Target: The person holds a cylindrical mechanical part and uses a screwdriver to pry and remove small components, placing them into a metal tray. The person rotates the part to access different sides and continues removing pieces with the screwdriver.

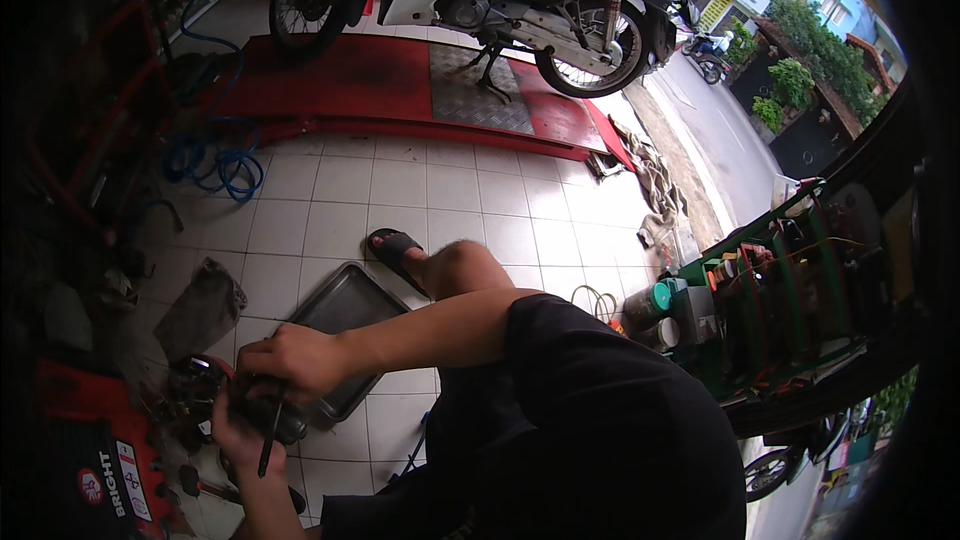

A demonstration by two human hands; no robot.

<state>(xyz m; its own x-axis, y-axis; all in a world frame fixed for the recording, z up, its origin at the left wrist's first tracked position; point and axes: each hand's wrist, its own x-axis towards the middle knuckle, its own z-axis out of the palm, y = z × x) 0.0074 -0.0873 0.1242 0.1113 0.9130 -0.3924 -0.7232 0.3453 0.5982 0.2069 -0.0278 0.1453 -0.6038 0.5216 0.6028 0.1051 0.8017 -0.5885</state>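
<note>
Low at the left, my two hands work close together. My right hand (298,355) is closed, fingers curled, on a thin dark rod-like tool (269,437) whose end points down past my left wrist. Under it, my left hand (235,432) is wrapped round a dark rounded part (290,423). Shadow and my fingers hide most of that part, so its kind does not show. Just beyond my right forearm, a dark grey metal tray (345,292) lies on the floor; the forearm covers some of it.
A grey rag (203,312) and a hammer-like tool (205,487) lie near my hands. At the lower left stands a red and black case (125,440). Ahead, a motorbike (500,10) stands on a red lift (380,90). A blue hose (215,165) coils at left; a green tool rack (770,300) stands right.
</note>
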